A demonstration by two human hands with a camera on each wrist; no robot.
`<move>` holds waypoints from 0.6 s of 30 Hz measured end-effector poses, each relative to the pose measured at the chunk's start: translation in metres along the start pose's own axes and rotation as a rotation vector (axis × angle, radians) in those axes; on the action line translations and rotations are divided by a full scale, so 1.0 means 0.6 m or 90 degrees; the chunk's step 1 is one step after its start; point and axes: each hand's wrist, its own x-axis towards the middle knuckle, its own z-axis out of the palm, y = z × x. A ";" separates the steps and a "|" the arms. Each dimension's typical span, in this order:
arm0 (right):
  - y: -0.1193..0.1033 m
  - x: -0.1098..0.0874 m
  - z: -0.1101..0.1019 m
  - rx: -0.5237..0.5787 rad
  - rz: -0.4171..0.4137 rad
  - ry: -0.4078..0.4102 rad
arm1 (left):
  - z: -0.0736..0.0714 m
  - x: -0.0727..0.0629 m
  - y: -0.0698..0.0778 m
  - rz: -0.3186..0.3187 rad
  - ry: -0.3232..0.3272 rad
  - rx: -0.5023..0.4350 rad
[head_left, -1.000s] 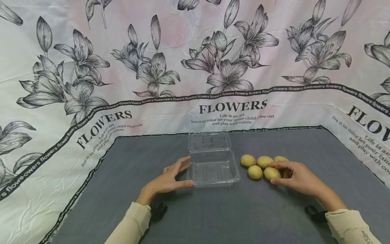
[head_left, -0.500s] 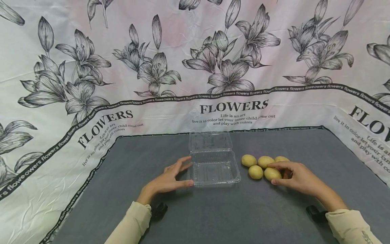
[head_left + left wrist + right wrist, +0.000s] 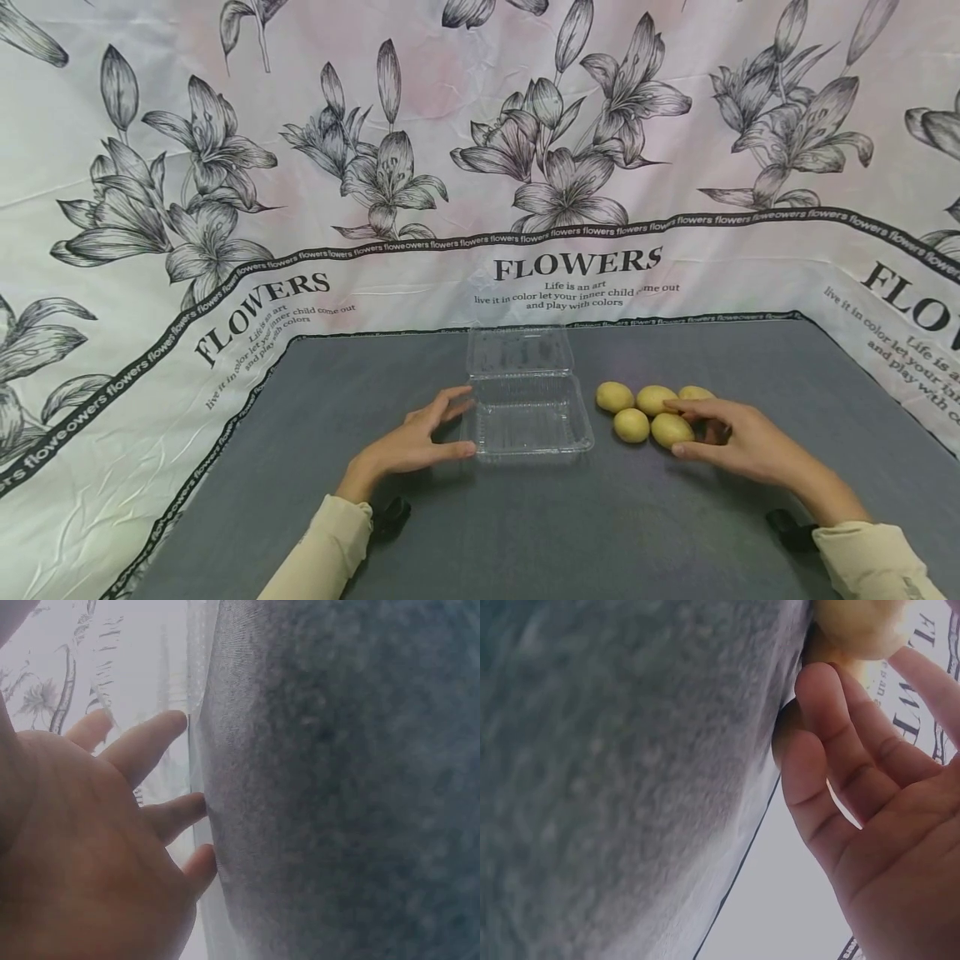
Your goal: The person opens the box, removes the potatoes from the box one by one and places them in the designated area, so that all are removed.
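A clear plastic clamshell box (image 3: pixel 534 427) lies on the table with its lid (image 3: pixel 519 352) raised and leaning back. My left hand (image 3: pixel 408 444) is at the box's left side, fingers spread and thumb near its front corner. In the left wrist view the fingers (image 3: pixel 154 746) look straight and grip nothing. To the box's right sit several small yellow potatoes. My right hand (image 3: pixel 752 440) reaches around the front right potato (image 3: pixel 672 431), index finger above it and thumb at its near side. The right wrist view has the other fingers (image 3: pixel 821 701) loosely bent beside the potato (image 3: pixel 862 626).
The grey tabletop (image 3: pixel 525 533) runs back to a white floral cloth (image 3: pixel 420 292) that hangs behind and along both sides. Another potato (image 3: pixel 695 393) is partly hidden behind my right hand. Dark wrist straps (image 3: pixel 392 517) show near both cuffs.
My right hand has shifted slightly right, its thumb sliding a little along the potato's near side. The potatoes, box and left hand stay where they were; the view drifts a little.
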 end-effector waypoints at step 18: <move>0.001 -0.010 -0.008 -0.005 0.024 0.062 | -0.009 -0.003 0.003 0.013 -0.005 -0.060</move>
